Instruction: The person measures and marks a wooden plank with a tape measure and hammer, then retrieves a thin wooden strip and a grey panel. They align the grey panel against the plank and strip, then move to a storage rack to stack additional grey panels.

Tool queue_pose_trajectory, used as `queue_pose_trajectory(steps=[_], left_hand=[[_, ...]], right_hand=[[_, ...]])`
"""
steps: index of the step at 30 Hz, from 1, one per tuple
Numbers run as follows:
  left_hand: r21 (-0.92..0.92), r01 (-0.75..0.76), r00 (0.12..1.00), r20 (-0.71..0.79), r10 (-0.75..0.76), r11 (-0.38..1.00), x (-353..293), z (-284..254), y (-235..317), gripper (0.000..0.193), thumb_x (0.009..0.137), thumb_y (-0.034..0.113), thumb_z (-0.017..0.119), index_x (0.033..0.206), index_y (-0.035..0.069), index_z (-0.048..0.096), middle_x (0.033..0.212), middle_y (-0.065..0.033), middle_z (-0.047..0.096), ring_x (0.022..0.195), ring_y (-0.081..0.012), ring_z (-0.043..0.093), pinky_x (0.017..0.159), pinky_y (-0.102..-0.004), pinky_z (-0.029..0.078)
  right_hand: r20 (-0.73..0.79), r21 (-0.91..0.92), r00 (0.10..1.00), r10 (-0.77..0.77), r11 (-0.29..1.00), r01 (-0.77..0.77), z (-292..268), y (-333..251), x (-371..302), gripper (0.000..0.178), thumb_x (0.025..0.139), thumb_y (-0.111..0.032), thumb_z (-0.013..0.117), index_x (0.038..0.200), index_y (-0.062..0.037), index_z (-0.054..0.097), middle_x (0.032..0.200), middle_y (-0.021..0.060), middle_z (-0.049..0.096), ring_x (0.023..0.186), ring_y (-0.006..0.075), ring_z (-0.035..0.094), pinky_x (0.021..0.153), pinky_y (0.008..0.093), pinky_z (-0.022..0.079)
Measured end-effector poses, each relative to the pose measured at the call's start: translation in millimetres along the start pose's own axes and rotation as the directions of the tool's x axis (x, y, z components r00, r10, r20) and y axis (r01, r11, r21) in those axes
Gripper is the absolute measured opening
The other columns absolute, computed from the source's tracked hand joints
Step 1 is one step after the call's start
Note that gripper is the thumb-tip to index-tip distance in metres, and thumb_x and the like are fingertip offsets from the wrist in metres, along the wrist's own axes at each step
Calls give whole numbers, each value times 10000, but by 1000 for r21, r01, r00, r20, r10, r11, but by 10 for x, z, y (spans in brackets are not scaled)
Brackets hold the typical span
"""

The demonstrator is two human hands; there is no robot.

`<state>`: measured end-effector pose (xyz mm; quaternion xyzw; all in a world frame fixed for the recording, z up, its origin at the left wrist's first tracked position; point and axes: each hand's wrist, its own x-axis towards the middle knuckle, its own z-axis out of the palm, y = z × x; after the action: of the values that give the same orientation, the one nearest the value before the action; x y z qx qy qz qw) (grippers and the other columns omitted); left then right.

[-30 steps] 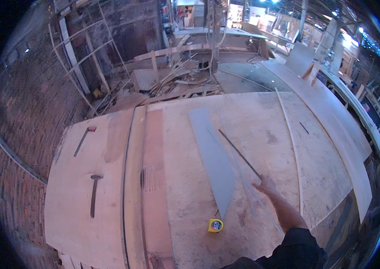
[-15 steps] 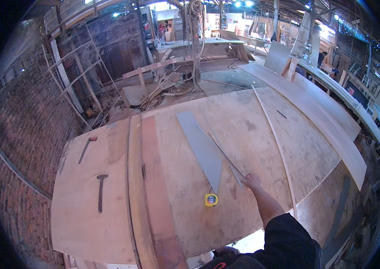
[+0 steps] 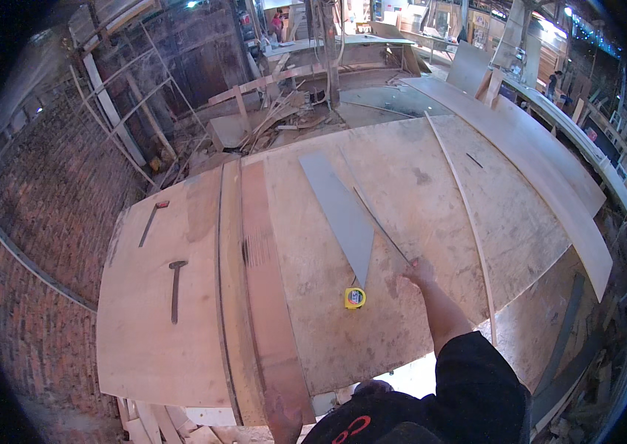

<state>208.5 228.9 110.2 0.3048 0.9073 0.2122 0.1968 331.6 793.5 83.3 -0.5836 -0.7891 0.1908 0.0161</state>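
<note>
My right hand [image 3: 421, 272] is closed on the near end of a long thin dark strip [image 3: 381, 224], which points away to the far left over the wooden board [image 3: 387, 333]. Left of the strip lies a tapered grey sheet [image 3: 339, 211]. A yellow tape measure [image 3: 355, 298] rests at the sheet's pointed near end. My left hand [image 3: 282, 416] is low in view at the board's near edge, by the reddish band [image 3: 273, 325], its fingers laid out and holding nothing that I can see. A hammer [image 3: 175, 292] and a red-headed tool [image 3: 153, 222] lie to the left.
A long thin batten [image 3: 461, 200] crosses the board on the right, with a small dark rod [image 3: 474, 160] beyond it. Large pale panels [image 3: 524, 166] lean past the right edge. A brick wall [image 3: 39, 200] stands left; scrap wood [image 3: 276, 122] is piled behind.
My left hand has come into view at the near edge. The view has shifted, so the board's contents sit higher. My right hand still holds the strip, its end still right of the grey sheet.
</note>
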Motion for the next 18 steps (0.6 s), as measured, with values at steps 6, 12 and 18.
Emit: queue_pose_trajectory(steps=[6, 12, 18], left_hand=[[-24, 54, 996, -67, -55, 998, -139, 18, 55, 820, 726, 277, 723, 1385, -48, 358, 1489, -294, 252, 1388, -430, 241, 1143, -447, 228], [-9, -39, 972, -232, 36, 999, -69, 193, 80, 612, 698, 222, 766, 1199, -69, 566, 1430, -287, 350, 1333, -433, 354, 1077, -459, 360], [-42, -117, 946, -308, 98, 992, -57, 189, 147, 573, 700, 220, 767, 1166, -55, 575, 1395, -276, 395, 1281, -450, 406, 1045, -480, 391]], right_hand=[[124, 24, 992, 31, 999, -34, 115, -42, 196, 319, 621, -297, 781, 835, -84, 676, 934, 151, 689, 917, 314, 663, 784, 400, 524], [69, -36, 997, -41, 998, 43, 205, 10, 260, 314, 651, -198, 685, 904, -12, 694, 969, 209, 680, 906, 343, 667, 772, 390, 532], [61, 282, 998, 8, 959, -25, 214, -11, 193, 210, 733, -148, 597, 867, 1, 660, 816, 185, 645, 741, 311, 661, 612, 418, 522]])
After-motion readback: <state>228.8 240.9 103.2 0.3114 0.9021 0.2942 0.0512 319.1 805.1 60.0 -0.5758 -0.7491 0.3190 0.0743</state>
